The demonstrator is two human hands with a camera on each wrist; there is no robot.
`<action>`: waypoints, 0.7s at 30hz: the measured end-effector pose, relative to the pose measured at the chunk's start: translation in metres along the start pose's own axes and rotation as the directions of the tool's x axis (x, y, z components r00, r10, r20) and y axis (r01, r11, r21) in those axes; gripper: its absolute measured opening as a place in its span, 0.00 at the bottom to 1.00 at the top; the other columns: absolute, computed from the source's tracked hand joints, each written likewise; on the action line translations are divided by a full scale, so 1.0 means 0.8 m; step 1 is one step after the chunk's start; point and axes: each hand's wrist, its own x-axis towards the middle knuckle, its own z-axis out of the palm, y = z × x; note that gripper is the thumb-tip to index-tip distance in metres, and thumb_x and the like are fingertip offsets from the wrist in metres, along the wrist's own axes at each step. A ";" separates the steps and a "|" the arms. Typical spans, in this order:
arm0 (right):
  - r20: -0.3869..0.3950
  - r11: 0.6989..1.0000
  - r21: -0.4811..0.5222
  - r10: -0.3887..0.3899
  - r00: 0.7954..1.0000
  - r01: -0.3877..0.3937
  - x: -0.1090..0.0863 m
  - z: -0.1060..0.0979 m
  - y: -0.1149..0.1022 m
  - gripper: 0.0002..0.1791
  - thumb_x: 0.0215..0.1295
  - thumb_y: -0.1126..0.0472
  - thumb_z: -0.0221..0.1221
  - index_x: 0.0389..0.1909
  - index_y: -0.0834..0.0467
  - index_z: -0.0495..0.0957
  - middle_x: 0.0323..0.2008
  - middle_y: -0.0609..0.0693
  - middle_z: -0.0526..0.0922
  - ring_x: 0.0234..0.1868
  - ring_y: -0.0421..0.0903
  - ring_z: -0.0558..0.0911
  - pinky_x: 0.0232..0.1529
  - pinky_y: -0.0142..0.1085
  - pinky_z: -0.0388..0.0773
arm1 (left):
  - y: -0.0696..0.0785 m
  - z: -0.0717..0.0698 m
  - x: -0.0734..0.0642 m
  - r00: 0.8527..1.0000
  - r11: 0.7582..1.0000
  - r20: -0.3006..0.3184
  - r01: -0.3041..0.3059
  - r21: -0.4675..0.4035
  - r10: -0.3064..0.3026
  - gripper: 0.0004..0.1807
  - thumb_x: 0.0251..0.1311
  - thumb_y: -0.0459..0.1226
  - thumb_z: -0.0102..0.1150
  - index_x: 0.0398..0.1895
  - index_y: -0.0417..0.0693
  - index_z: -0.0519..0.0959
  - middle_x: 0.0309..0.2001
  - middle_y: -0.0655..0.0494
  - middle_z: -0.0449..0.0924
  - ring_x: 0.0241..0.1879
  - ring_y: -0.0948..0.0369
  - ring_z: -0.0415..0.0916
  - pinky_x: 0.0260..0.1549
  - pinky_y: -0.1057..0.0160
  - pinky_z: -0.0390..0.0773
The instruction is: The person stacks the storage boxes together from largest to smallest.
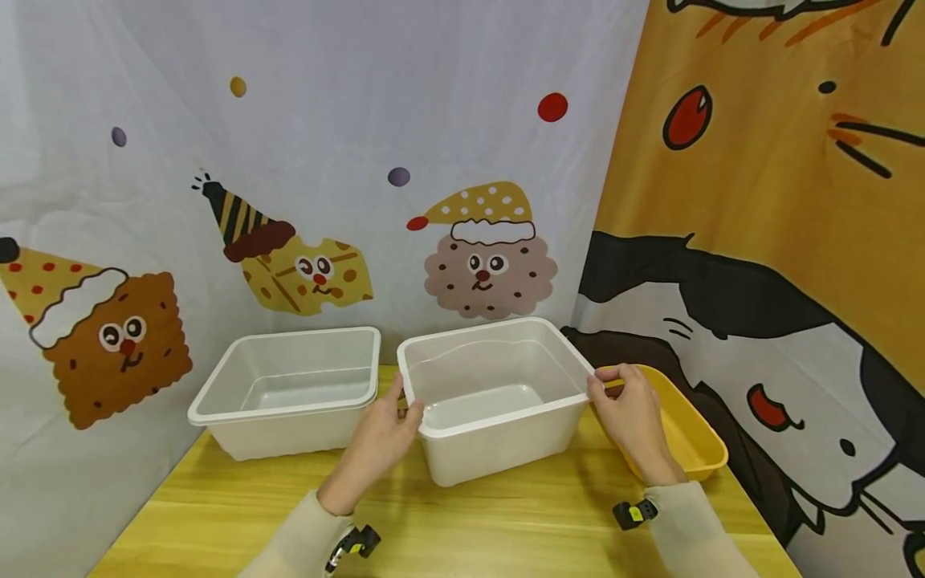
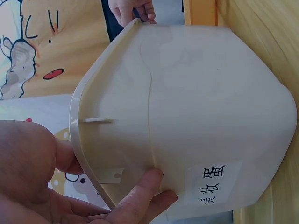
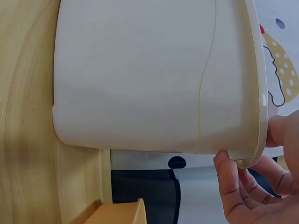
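Observation:
A white plastic bin (image 1: 499, 449), deep and rectangular, sits turned at a slant in the middle of the wooden table, its inside bare. My left hand (image 1: 379, 433) grips its left rim, thumb over the lip and fingertips against the outer wall. On the opposite side my right hand (image 1: 632, 417) pinches the rim near the right front corner. The left wrist view shows a label (image 2: 212, 184) with black handwritten characters on the bin's end wall, close to my left fingertips. In the right wrist view, the fingers (image 3: 227, 179) curl under the rim.
To the left stands another white bin (image 1: 289, 437) of similar shape. A yellow tray (image 1: 697, 437) lies at the right, partly behind my right hand. Behind the wooden table (image 1: 462, 530) hangs a cloth (image 1: 325, 120) printed with cartoon biscuits, and an orange one (image 1: 759, 185) at the right.

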 end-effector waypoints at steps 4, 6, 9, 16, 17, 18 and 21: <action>-0.006 1.000 0.009 -0.009 1.000 0.009 -0.002 0.000 -0.001 0.15 0.84 0.54 0.69 0.54 0.64 0.89 0.56 0.64 0.88 0.48 0.60 0.95 0.38 0.21 0.81 | -0.001 -0.001 0.004 1.000 1.000 -0.007 0.002 0.023 -0.001 0.42 0.88 0.40 0.58 0.91 0.23 0.56 0.76 0.26 0.82 0.49 0.51 0.94 0.32 0.65 0.86; -0.010 1.000 0.007 -0.007 1.000 0.007 -0.003 0.000 -0.001 0.15 0.84 0.54 0.69 0.54 0.64 0.89 0.55 0.64 0.88 0.48 0.59 0.95 0.38 0.21 0.81 | -0.001 -0.001 0.005 1.000 0.999 -0.006 0.005 0.032 -0.004 0.41 0.88 0.40 0.58 0.91 0.24 0.56 0.74 0.25 0.83 0.40 0.56 0.91 0.27 0.65 0.82; -0.014 1.000 0.007 -0.004 1.000 0.004 -0.004 -0.001 -0.002 0.15 0.83 0.54 0.69 0.54 0.64 0.89 0.55 0.64 0.88 0.47 0.59 0.95 0.37 0.22 0.81 | -0.002 -0.002 0.008 1.000 0.999 -0.002 0.013 0.043 -0.013 0.41 0.89 0.41 0.57 0.92 0.26 0.55 0.68 0.23 0.87 0.28 0.60 0.81 0.22 0.65 0.76; 0.018 1.000 0.022 0.018 1.000 -0.018 -0.006 0.000 -0.002 0.16 0.84 0.54 0.69 0.55 0.64 0.88 0.56 0.65 0.87 0.48 0.60 0.94 0.37 0.22 0.82 | -0.003 -0.005 0.012 0.999 0.997 0.005 0.042 0.067 -0.043 0.41 0.90 0.42 0.55 0.92 0.26 0.55 0.75 0.24 0.82 0.20 0.63 0.67 0.21 0.65 0.73; 0.022 0.999 0.024 0.022 1.000 -0.022 -0.007 0.000 -0.002 0.16 0.84 0.53 0.68 0.55 0.64 0.88 0.56 0.65 0.87 0.49 0.59 0.94 0.37 0.22 0.82 | -0.003 -0.006 0.013 0.999 0.997 0.007 0.042 0.070 -0.042 0.40 0.90 0.42 0.55 0.92 0.26 0.55 0.75 0.24 0.81 0.20 0.63 0.66 0.21 0.65 0.72; 0.023 0.999 0.023 0.024 0.999 -0.025 -0.007 0.000 -0.002 0.16 0.84 0.53 0.68 0.55 0.64 0.88 0.56 0.65 0.87 0.49 0.59 0.94 0.37 0.22 0.82 | -0.003 -0.006 0.013 0.999 0.997 0.005 0.037 0.073 -0.038 0.40 0.90 0.42 0.54 0.91 0.26 0.56 0.74 0.24 0.83 0.19 0.64 0.65 0.20 0.65 0.72; 0.019 0.999 0.025 0.029 0.999 -0.029 -0.009 -0.001 -0.002 0.16 0.84 0.53 0.69 0.54 0.64 0.88 0.55 0.64 0.88 0.47 0.58 0.94 0.36 0.23 0.83 | -0.005 -0.006 0.018 1.000 0.996 -0.009 0.005 0.085 -0.004 0.39 0.90 0.42 0.54 0.90 0.24 0.58 0.70 0.22 0.84 0.20 0.64 0.65 0.21 0.65 0.72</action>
